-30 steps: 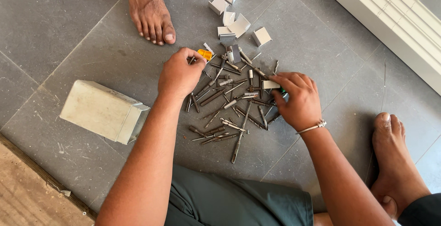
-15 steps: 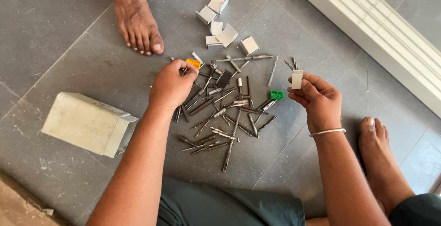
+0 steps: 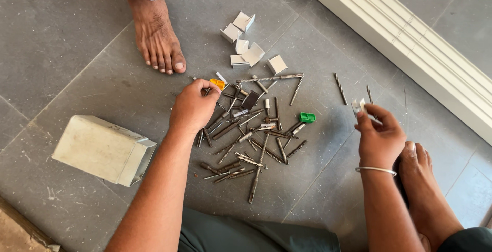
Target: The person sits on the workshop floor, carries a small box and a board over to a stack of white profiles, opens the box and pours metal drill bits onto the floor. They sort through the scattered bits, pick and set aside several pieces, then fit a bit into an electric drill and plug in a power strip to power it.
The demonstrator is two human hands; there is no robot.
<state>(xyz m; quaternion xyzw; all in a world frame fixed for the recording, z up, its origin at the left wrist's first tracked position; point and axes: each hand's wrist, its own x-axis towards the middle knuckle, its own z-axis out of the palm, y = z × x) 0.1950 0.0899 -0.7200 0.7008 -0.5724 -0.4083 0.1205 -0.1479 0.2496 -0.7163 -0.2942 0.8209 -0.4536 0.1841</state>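
On grey floor tiles (image 3: 77, 42), left of the left hand (image 3: 193, 109), a pale metal box (image 3: 100, 149) is seen lying on its side, mouth open. Between the two hands a heap of drill bits (image 3: 251, 139) is spread, with a green cap (image 3: 307, 117) at its right edge. Since a second ago the right hand (image 3: 380, 139) has been lifted out of the heap and carried well to the right, near the person's own foot (image 3: 428, 180); a small white clip (image 3: 359, 106) is pinched between its thumb and fingertips, so one piece appears to have been picked out. The left hand is kept curled at the heap's top left, fingertips closed on something beside an orange cap (image 3: 218, 83); what exactly is gripped cannot be told.
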